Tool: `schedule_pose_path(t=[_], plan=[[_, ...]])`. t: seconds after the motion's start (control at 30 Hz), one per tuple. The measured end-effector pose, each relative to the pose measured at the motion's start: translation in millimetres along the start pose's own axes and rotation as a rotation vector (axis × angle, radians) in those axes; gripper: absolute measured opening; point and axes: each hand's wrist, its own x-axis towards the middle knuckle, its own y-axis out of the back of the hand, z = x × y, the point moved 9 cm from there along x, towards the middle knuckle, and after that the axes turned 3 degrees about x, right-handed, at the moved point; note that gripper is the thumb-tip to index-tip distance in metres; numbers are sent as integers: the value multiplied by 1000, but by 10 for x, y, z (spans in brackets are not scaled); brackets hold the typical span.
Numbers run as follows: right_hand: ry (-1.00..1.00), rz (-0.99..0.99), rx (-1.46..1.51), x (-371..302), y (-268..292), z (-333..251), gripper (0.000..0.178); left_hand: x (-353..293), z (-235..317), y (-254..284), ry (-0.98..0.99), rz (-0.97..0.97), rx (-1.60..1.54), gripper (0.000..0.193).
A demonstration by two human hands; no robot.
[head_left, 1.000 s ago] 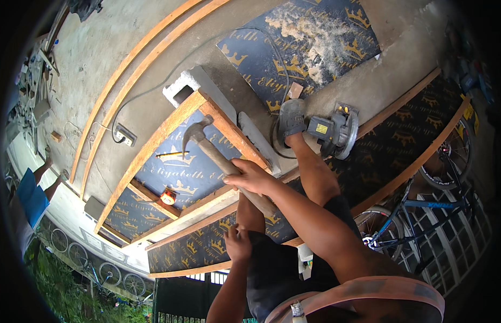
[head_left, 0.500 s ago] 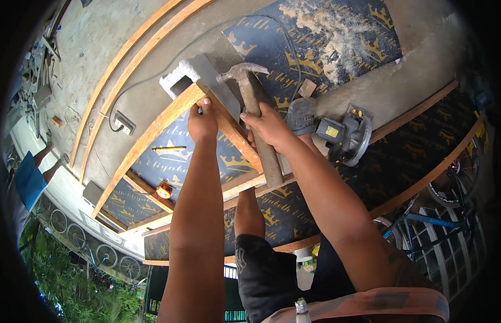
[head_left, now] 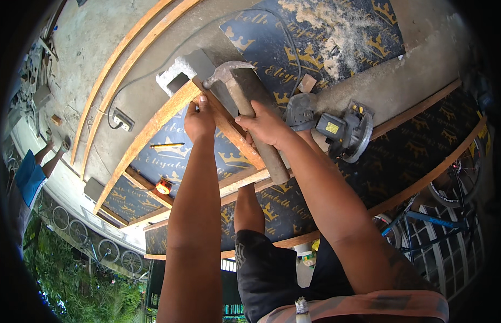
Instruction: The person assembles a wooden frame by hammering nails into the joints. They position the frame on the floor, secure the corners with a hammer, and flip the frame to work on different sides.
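Note:
My right hand (head_left: 265, 127) is wrapped round the wooden handle of a claw hammer (head_left: 241, 97). The hammer's metal head is close to the pointed corner of a wooden frame (head_left: 160, 123), on its right side. At that corner my left hand (head_left: 200, 123) is closed on the frame, thumb against the wood where two strips meet. Whether a nail is between the fingers is too small to tell. Under the corner lies a grey hollow block (head_left: 178, 74). A dark printed panel with gold crowns shows inside the frame, with a yellow and black pencil (head_left: 167, 145) lying on it.
An orange tape measure (head_left: 163, 186) rests by a cross strip. Right of the hammer is a circular saw (head_left: 344, 132). Beyond lie a sawdust-covered panel (head_left: 250, 40), long wooden strips (head_left: 113, 70) and a power socket (head_left: 123, 120). Bicycles (head_left: 422, 226) stand right; a person (head_left: 25, 180) is far left.
The hammer head has moved left, closer to the frame's corner, with my right hand on the handle. My left hand stays at the corner.

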Motion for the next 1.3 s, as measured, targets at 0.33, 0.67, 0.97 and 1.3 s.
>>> schedule_pose_path(t=[0.33,0.67,0.97,1.3], plan=[[-30,-28,-70,5,33,-23,35,47,-5,23,7,-34,96,53],[-3,64,176,-104,115,167,32,110,26,-21,-56,-78,16,57],[-134,239,359,-1230,665,903,29,-293,-417,-179,-182,-264,143,68],[-184,249,393,-1772,617,1855,29,-1121,-890,-745,-313,-652,492,68]])
